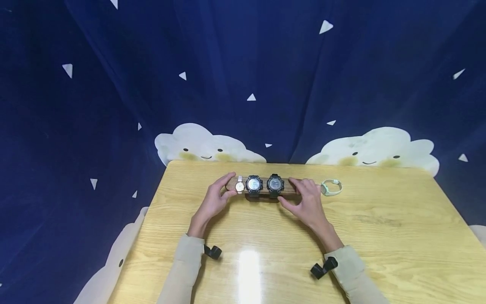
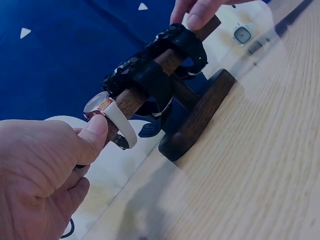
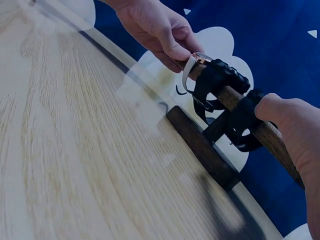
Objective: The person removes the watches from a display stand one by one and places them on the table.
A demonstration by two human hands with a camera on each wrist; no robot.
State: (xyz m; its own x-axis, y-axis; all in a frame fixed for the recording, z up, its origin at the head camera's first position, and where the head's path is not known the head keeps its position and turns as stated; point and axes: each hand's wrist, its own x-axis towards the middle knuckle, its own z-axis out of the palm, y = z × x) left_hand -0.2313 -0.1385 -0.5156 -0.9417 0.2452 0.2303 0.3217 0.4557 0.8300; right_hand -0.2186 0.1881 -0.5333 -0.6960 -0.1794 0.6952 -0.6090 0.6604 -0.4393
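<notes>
A dark wooden watch stand (image 1: 291,188) stands at the back of the table, its bar running left to right on a post and base (image 2: 197,115). On the bar sit a white-strapped watch (image 1: 239,186) with a rose-gold case, a black watch (image 1: 254,184) in the middle, and a second black watch (image 1: 275,185) to the right. My left hand (image 1: 214,200) holds the white-strapped watch at the bar's left end, thumb in front and fingers behind. My right hand (image 1: 308,203) straddles the bar, its thumb against the right black watch and its fingers partly hidden behind.
Right of the stand, a mint-green watch (image 1: 332,187) lies on the wooden table (image 1: 379,236). A dark blue curtain (image 1: 243,50) printed with clouds and white triangles hangs behind the table's back edge. Black wrist cameras (image 1: 213,252) are strapped over both sleeves.
</notes>
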